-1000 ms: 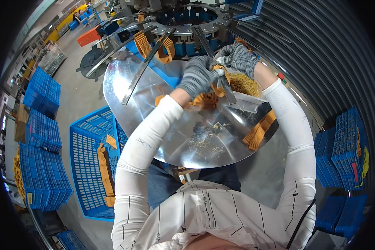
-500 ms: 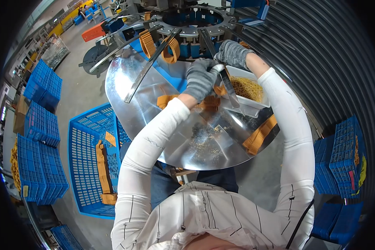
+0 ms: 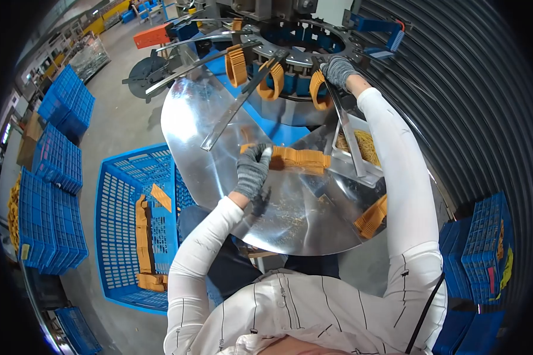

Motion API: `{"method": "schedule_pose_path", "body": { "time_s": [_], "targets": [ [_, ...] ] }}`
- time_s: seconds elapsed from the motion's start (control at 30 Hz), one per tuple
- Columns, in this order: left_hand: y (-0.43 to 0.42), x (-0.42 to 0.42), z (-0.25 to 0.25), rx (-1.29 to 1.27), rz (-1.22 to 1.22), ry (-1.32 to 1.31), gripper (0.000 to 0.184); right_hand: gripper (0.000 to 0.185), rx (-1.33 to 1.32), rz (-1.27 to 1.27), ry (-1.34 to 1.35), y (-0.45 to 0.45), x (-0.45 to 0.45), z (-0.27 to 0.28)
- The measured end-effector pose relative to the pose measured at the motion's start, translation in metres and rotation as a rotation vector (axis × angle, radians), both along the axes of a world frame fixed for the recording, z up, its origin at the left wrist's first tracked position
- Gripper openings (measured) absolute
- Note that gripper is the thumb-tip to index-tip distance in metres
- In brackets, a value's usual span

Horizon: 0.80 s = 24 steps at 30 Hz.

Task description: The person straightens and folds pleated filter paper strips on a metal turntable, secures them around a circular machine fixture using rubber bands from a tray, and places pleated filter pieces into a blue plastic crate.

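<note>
Table [image 3: 278, 231] mid-frame, shiny; crates [image 3: 38, 213] far left.
Orange, ribbed strips [image 3: 302, 160]; left hand [image 3: 253, 173] half-curled at them, right hand [image 3: 339, 72] curled, top centre, grips unclear.

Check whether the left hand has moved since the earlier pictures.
Yes. Against the polished metal table, the left hand has moved leftward and toward its near edge, from the flat metal bar to the left end of the orange pleated row.
</note>
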<state>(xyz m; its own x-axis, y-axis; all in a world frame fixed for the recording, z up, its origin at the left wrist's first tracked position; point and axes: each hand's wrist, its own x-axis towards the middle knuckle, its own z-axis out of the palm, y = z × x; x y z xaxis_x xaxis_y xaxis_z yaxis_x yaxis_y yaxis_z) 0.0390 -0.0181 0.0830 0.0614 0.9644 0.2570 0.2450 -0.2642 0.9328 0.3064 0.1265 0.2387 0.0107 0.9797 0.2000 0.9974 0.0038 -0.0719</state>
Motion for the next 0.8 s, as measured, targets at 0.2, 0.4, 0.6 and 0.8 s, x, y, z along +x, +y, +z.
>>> {"method": "schedule_pose_path", "body": {
  "time_s": [0.2,0.4,0.6,0.8],
  "targets": [
    [-0.02,0.009,-0.046,-0.182,-0.049,-0.08,0.02,0.032,0.18,0.177,0.362,-0.029,0.028,0.014],
    [-0.098,0.066,-0.106,0.016,-0.317,0.441,0.035,0.017,0.667,-0.009,0.826,-0.239,0.096,0.026],
    [-0.174,0.158,-0.106,0.309,-0.516,0.63,0.08,0.022,0.541,-0.316,0.01,-0.361,0.255,-0.216],
    [-0.191,0.237,-0.077,0.202,-0.752,0.83,0.098,0.033,0.114,-0.588,0.287,-0.34,0.256,-0.265]
  ]
}}
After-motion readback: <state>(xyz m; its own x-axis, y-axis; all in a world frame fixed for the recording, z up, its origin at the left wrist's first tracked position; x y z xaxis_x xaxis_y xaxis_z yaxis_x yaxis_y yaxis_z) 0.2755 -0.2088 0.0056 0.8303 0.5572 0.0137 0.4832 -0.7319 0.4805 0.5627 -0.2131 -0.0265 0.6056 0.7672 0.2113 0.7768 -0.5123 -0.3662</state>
